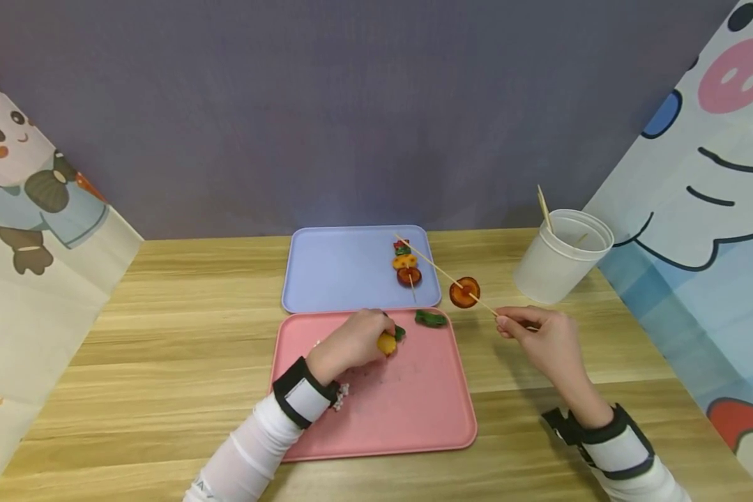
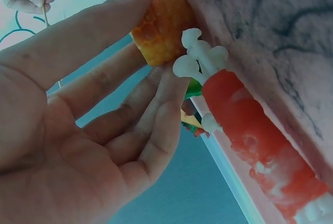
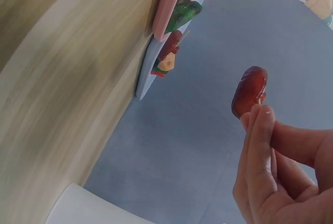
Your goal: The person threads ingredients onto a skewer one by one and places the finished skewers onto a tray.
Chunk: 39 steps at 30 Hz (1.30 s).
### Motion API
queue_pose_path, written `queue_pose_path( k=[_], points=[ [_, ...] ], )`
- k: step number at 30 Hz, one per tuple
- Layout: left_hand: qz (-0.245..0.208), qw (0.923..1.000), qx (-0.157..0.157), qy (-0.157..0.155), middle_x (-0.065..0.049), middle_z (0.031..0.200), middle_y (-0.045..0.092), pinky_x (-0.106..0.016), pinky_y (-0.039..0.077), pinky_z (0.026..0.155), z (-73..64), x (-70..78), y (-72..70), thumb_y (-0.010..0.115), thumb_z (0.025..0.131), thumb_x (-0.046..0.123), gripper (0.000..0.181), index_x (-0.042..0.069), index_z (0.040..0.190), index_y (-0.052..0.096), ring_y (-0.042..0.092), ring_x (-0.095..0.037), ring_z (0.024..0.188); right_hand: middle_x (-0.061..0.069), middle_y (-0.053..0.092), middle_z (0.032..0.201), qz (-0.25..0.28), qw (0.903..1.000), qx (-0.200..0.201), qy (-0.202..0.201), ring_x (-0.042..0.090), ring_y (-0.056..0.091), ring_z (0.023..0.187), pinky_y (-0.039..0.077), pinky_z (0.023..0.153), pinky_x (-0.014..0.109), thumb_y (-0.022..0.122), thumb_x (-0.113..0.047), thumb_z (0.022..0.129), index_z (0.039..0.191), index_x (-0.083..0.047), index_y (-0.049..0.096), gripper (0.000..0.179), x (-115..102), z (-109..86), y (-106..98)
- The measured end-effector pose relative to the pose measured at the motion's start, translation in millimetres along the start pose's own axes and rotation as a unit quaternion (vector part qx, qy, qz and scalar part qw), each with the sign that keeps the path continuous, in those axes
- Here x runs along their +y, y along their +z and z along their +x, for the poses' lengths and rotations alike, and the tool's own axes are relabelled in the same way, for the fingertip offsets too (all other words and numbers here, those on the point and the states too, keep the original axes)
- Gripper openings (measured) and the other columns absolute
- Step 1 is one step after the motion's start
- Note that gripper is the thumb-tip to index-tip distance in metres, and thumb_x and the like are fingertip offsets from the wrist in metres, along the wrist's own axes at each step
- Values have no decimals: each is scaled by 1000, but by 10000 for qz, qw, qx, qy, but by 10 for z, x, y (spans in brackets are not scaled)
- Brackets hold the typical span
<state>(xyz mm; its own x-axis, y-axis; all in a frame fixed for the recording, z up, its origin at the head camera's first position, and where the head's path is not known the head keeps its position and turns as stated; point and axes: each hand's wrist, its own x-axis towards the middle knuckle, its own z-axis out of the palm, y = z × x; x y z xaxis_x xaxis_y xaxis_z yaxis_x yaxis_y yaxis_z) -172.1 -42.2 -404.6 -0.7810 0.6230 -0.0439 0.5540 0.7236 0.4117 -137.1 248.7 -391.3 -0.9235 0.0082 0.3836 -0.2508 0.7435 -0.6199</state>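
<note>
My left hand (image 1: 355, 337) is over the pink tray (image 1: 408, 411). In the left wrist view its thumb and fingers pinch a yellow corn piece (image 2: 164, 26). Beside the corn lies a red roll (image 2: 260, 141) with white enoki-like mushroom tips poking out of its end. To the right of the tray, my right hand (image 1: 542, 341) pinches the lower end of a bamboo skewer (image 1: 431, 263). A round brown-and-orange slice (image 1: 464, 292), its kind unclear, is threaded on that skewer. A green pepper-like piece (image 1: 430, 318) sits at the tray's far right corner.
Behind the pink tray, a blue tray (image 1: 345, 268) holds a loaded skewer (image 1: 405, 261) with red, green, yellow and brown pieces. A white bucket (image 1: 555, 268) with skewers stands at the back right. A grey wall (image 1: 351, 118) rises behind the wooden table (image 1: 182, 348).
</note>
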Motion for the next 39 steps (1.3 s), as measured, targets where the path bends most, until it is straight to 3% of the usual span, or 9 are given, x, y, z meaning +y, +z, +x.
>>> queue_pose_path(
  k=[12, 27, 34, 39],
  points=[
    [-189, 9996, 2, 214, 0, 76, 61, -26, 43, 65, -18, -2, -34, 72, 69, 3, 17, 11, 84, 67, 49, -15, 73, 6, 71, 69, 9, 10000, 48, -38, 4, 62, 57, 45, 45, 13, 70, -16, 79, 85, -8, 75, 11, -30, 5, -8],
    [-719, 9966, 368, -138, -1, 84, 63, -28, 47, 67, -51, -15, -199, 71, 73, 12, 22, 10, 94, 67, 55, -18, 77, 5, 71, 70, 98, 9999, 32, -114, 4, 62, 58, 45, 47, 12, 70, -16, 79, 85, -8, 75, 11, -61, 42, 54],
    [-1287, 9886, 750, -226, -3, 92, 66, -28, 52, 69, -68, -33, -304, 72, 72, 11, 29, 9, 100, 66, 59, -17, 82, 8, 72, 72, 357, 9993, -37, -134, 6, 64, 59, 46, 47, 12, 69, -17, 81, 88, -6, 75, 14, -137, 101, 56],
    [-1804, 9762, 1025, -629, -4, 98, 65, -29, 53, 65, -66, -68, -329, 74, 74, 19, 30, 13, 102, 65, 62, -14, 77, 10, 72, 72, 524, 9985, -46, -136, 8, 64, 60, 47, 48, 12, 69, -16, 81, 89, -4, 74, 15, -188, 133, 63]
  ],
)
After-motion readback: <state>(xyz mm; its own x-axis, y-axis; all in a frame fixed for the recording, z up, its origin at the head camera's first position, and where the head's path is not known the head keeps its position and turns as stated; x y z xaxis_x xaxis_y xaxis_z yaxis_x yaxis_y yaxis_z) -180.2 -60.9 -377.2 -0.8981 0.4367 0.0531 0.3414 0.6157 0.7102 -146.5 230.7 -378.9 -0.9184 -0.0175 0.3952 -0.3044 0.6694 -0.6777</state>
